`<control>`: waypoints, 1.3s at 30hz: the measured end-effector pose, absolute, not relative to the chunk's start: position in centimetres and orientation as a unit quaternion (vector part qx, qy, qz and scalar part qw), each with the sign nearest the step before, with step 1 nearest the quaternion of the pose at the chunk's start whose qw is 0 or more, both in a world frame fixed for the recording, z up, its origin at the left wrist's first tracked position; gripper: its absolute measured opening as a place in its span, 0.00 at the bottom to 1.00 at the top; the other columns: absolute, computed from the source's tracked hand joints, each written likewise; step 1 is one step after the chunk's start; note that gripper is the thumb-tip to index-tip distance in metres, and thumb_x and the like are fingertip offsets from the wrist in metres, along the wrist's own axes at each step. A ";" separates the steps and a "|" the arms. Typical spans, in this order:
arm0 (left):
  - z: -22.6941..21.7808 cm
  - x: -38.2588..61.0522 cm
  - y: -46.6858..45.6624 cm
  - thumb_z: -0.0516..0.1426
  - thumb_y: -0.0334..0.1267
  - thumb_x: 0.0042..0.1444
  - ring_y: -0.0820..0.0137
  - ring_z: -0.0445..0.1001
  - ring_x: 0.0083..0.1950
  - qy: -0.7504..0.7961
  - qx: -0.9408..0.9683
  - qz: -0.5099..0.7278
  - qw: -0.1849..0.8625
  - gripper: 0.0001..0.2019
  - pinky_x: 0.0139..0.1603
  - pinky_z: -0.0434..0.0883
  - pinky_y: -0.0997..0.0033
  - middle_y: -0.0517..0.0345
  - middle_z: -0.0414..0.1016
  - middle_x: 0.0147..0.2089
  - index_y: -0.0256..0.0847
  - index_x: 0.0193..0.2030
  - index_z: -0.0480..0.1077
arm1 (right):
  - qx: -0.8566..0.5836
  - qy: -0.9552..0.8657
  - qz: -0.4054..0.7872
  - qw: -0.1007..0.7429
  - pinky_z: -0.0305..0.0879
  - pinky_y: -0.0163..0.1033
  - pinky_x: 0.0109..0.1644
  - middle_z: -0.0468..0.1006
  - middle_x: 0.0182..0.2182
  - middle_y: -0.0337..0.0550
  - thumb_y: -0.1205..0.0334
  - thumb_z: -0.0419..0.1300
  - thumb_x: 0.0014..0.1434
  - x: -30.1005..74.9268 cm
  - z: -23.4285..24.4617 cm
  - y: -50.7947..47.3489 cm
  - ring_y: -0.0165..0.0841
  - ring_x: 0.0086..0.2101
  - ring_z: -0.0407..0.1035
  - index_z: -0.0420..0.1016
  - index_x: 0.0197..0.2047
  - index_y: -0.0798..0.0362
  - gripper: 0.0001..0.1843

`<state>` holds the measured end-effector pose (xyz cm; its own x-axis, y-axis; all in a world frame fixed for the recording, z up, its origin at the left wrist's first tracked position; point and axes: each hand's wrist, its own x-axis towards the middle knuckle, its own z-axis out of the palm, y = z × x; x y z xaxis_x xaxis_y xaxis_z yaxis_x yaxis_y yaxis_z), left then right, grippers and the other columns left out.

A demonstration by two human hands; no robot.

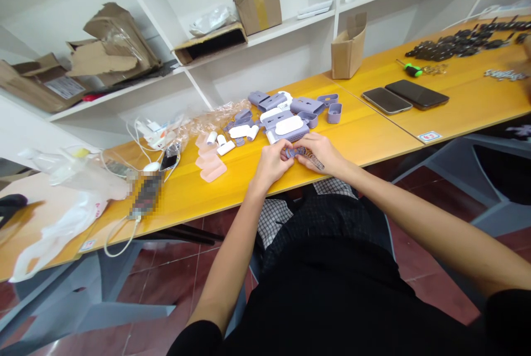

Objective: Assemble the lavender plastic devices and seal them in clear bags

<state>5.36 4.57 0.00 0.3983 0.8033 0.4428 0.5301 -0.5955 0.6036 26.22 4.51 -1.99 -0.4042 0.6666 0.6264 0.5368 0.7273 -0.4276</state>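
My left hand (271, 163) and my right hand (321, 152) meet over the front edge of the orange table (365, 135). Both pinch a small purple-grey plastic part (301, 152) between their fingertips; its exact shape is too small to make out. Just behind my hands lies a heap of purple plastic housings (286, 113) mixed with white oblong pieces (240, 132). Several pale pink caps (211, 163) lie to the left of my left hand.
Two phones (404, 97) lie face up to the right, behind them a green-handled screwdriver (410, 68) and a pile of black parts (456, 45). A small cardboard box (349, 49) stands at the back. White plastic bags (70, 201), cables and a charger sit at the left. Shelves hold torn cartons.
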 end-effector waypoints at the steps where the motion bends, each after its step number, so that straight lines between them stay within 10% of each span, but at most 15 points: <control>1: 0.0 5.4 4.6 0.64 0.25 0.51 0.73 0.76 0.29 0.410 0.814 0.366 0.190 0.13 0.36 0.74 0.73 0.65 0.74 0.28 0.41 0.44 0.75 | -0.361 -0.836 0.077 0.407 0.69 0.51 0.51 0.82 0.45 0.50 0.65 0.64 0.59 26.2 -2.0 4.5 0.46 0.45 0.73 0.82 0.52 0.51 0.16; 39: 0.2 6.1 4.4 0.63 0.24 0.53 0.73 0.76 0.29 0.395 0.818 0.363 0.208 0.09 0.36 0.76 0.74 0.64 0.75 0.29 0.41 0.38 0.71 | -0.464 -0.766 0.106 0.431 0.69 0.48 0.47 0.74 0.44 0.48 0.61 0.66 0.59 25.5 -2.0 4.4 0.41 0.40 0.72 0.78 0.42 0.50 0.08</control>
